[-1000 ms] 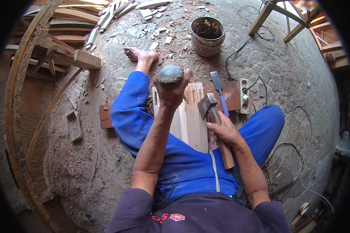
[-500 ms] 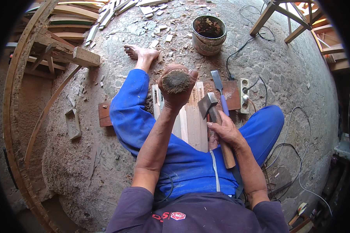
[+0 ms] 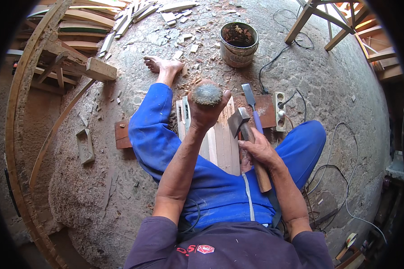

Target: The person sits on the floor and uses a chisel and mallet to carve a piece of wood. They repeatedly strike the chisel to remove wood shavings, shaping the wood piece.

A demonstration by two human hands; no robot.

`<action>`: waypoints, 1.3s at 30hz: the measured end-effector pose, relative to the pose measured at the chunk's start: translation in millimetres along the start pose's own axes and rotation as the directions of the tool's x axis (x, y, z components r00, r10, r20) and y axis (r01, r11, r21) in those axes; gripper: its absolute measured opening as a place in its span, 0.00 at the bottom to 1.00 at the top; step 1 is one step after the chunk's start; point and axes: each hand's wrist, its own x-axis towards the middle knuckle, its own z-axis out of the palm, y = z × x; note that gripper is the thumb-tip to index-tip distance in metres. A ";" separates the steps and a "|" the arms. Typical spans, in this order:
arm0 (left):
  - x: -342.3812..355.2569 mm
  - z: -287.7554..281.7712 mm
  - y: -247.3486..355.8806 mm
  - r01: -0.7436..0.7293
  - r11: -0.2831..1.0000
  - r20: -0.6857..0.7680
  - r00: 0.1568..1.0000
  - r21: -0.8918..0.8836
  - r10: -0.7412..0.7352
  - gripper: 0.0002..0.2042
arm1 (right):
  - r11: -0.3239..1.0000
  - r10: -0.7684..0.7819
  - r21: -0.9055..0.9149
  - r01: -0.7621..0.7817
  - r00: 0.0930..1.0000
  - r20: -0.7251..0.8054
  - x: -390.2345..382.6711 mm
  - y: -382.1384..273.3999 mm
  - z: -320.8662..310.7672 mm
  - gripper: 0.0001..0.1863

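My left hand point(image 3: 204, 117) is raised above the light wooden planks point(image 3: 222, 150) between my legs. Its fingers wrap a thick round wooden piece whose frayed, fibrous end point(image 3: 207, 95) faces up; the rest of it is hidden. In my right hand point(image 3: 261, 149) is a hatchet, held by its wooden handle point(image 3: 264, 179). The hatchet's dark metal head point(image 3: 239, 119) points away from me over the planks' right side. Just beyond it lies a broad chisel point(image 3: 249, 95) with a purple handle, partly on a reddish board point(image 3: 267, 117).
A dirty bucket point(image 3: 238, 54) stands ahead, among wood chips and offcuts point(image 3: 169, 18). At right lie a power strip point(image 3: 279, 117) and loose cables point(image 3: 357, 154). To the left are a small open box point(image 3: 91, 151), a timber beam point(image 3: 100, 69) and long curved strips. A wooden stand point(image 3: 300, 26) rises far right.
The frayed wooden end has tilted and shifted slightly to the right and down with my left hand. My right hand still holds the hatchet in nearly the same place.
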 end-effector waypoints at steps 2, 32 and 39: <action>-0.3 -0.3 3.0 0.037 0.999 -0.008 0.999 0.006 -0.037 0.15 | 1.000 0.007 -0.002 -0.007 1.000 -0.001 -0.3 -0.8 0.5 0.25; 9.1 14.3 2.4 -0.087 0.987 0.016 0.996 0.138 0.086 0.11 | 0.966 -0.040 0.255 0.049 0.998 -0.042 3.0 1.0 6.4 0.23; 1.4 9.8 -14.6 -0.117 0.933 0.018 0.993 0.341 0.118 0.16 | 0.778 -0.428 0.423 0.463 0.885 -0.181 -41.9 -57.2 18.4 0.23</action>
